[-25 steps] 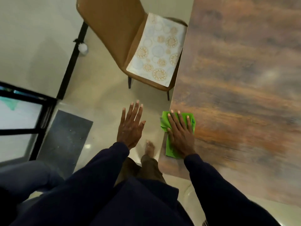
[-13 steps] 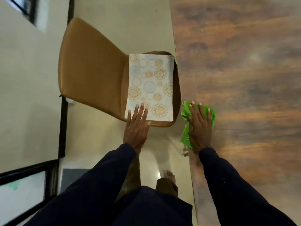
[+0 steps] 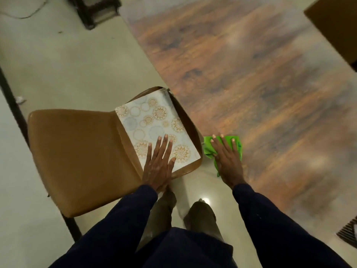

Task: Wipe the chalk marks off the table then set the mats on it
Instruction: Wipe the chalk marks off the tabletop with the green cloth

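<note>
A white mat with gold and grey circle patterns lies on the seat of a tan chair beside the table. My left hand is over the mat's near end with straight, spread fingers; whether it touches I cannot tell. A green cloth lies at the near left edge of the wood-grain table. My right hand presses flat on the cloth, fingers straight. No chalk marks show clearly on the blurred tabletop.
The chair stands close against the table's left edge. A dark stand and a cable are on the pale floor at the top left. A brown chair back is at the top right. My legs are below.
My left hand has moved forward from the chair's near edge to over the mat. My right hand stays flat on the green cloth at the table's edge. The view has swung.
</note>
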The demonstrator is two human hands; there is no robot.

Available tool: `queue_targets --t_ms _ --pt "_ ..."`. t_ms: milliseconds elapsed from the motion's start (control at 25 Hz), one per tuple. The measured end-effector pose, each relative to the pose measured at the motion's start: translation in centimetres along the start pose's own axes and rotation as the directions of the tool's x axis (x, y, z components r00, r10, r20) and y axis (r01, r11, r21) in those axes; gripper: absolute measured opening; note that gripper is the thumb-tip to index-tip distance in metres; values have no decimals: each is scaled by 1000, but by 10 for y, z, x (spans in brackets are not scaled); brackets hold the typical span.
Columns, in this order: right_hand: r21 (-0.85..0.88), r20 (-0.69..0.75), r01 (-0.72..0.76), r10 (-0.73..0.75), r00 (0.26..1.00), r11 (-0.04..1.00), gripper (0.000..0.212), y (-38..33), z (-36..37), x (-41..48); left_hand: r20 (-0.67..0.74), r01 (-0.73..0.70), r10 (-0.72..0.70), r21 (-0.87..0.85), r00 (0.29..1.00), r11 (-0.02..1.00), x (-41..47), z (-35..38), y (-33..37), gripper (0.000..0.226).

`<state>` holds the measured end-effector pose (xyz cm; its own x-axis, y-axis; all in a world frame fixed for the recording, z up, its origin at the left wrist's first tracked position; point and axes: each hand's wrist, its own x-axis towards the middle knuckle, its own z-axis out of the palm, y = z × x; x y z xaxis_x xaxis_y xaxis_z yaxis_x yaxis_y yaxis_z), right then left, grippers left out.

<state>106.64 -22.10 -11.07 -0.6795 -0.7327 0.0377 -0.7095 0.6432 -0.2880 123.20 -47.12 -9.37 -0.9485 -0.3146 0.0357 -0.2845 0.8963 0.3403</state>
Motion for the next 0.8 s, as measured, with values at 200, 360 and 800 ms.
queue_targets --t_ms 200,360,800 --pt "6 -44 -314 314 948 949 57 23 -24 -92 85 -201 203 -37 975 979 12 9 38 61" --pt "-17 -117 -583 577 808 812 60 26 -31 -111 170 -351 355 -55 919 935 5 18 85 61" --pt "-7 -156 -726 717 680 687 59 69 -49 -200 215 -562 557 -41 802 826 -12 57 214 59"
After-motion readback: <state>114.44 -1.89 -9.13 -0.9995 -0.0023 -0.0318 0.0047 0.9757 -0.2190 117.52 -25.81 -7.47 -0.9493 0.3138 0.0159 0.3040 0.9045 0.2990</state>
